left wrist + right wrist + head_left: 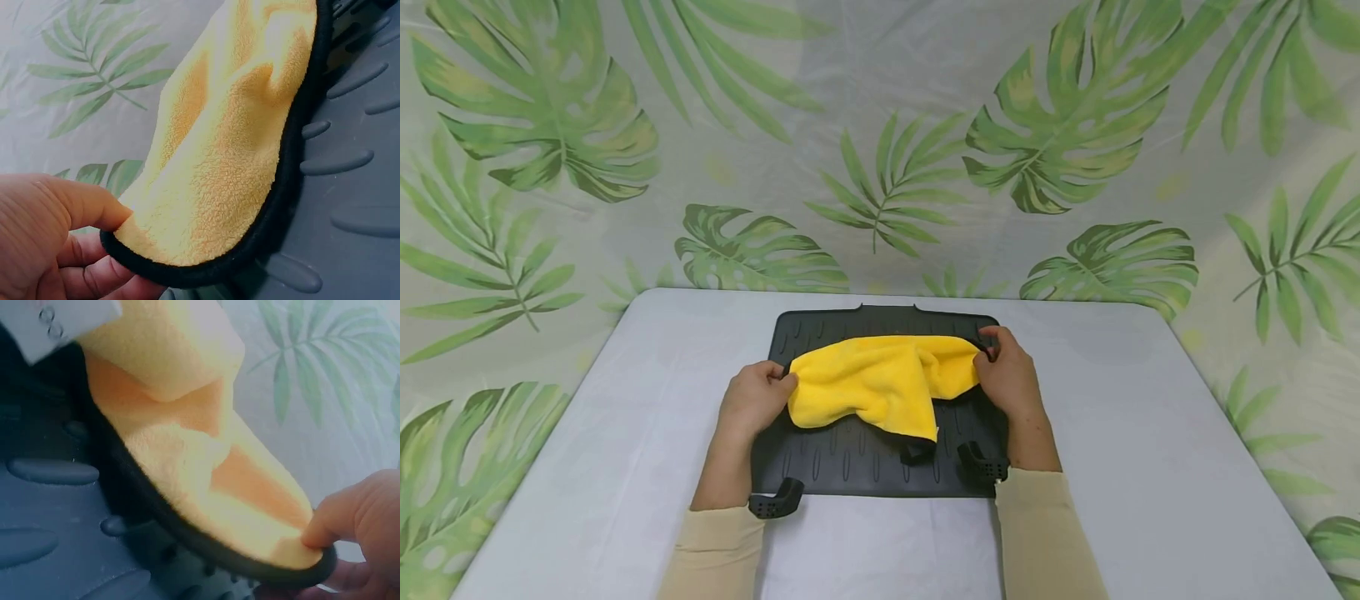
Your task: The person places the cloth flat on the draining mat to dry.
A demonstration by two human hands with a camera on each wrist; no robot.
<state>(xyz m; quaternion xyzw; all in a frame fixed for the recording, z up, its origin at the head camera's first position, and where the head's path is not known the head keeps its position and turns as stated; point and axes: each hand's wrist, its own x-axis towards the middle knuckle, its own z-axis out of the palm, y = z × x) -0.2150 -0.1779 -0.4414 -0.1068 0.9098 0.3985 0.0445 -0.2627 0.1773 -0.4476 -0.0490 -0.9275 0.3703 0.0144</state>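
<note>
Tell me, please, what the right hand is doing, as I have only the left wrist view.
Observer: The right hand pinches the opposite end of the yellow cloth.
Operator: Thank you; does anything by the cloth escape my view?
Observer: Yes, the right wrist view shows a white tag with a printed mark.
Operator: And could you say what the dark ribbed mat lies on?
Observer: In the head view, it lies on a white table.
</note>
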